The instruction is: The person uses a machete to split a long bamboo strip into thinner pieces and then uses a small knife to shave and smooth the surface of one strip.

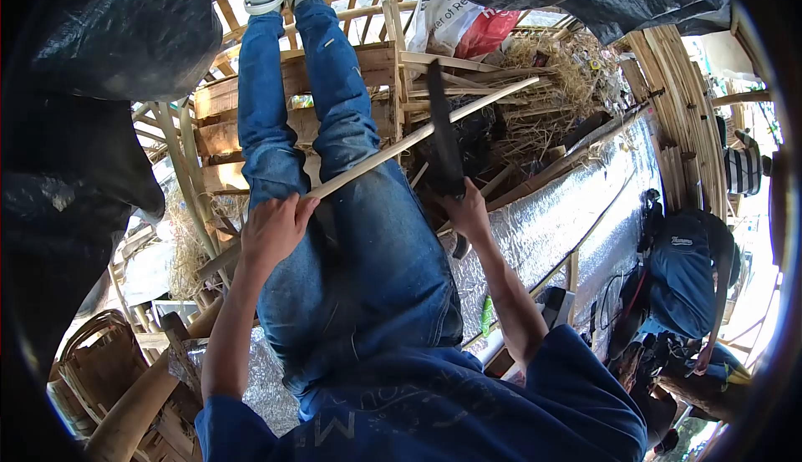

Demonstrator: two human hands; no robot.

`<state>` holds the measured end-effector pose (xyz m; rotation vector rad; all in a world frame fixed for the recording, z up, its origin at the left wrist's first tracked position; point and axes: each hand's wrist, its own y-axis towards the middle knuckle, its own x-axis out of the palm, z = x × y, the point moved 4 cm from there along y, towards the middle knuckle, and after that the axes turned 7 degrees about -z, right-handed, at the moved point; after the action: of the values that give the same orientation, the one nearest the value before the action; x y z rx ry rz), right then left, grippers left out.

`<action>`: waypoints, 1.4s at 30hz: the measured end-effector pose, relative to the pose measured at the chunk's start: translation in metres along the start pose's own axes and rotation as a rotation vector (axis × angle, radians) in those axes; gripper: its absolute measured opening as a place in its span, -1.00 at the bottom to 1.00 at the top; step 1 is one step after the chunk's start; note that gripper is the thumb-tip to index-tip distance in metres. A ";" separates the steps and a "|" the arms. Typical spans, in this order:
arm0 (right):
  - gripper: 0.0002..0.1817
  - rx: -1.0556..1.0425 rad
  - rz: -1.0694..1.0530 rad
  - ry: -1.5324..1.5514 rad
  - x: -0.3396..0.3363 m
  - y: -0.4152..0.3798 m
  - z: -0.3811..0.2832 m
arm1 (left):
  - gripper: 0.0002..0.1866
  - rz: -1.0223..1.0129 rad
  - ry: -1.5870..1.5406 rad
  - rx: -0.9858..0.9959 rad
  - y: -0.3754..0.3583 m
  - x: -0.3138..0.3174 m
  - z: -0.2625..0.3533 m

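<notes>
My left hand (276,230) is closed around the near end of a long pale bamboo strip (368,164). The strip slants up to the right across my thighs, its far end out past my knee. In my right hand (468,210) is a dark-bladed machete (444,132), its handle gripped low and its blade pointing away from me. Blade and strip cross in this view to the right of my knees. My legs in blue jeans (388,236) stretch out beneath both hands.
Straw and split sticks (535,99) lie ahead to the right. Silver foil sheeting (543,199) covers a surface beside my right arm. A bundle of wooden slats (681,111) stands at right. Near a dark blue bag (681,274), another person's hand shows. Woven baskets (104,362) sit at lower left.
</notes>
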<state>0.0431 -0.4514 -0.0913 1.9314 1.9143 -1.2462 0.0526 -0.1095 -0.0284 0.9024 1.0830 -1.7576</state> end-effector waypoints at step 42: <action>-0.37 -0.004 -0.013 -0.178 -0.023 0.006 0.008 | -0.73 -0.029 0.100 0.148 -0.001 0.003 0.001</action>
<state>0.0489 -0.4752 -0.0842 1.7438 1.8419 -1.3662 0.0505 -0.1112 -0.0307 1.0796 1.0445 -1.8520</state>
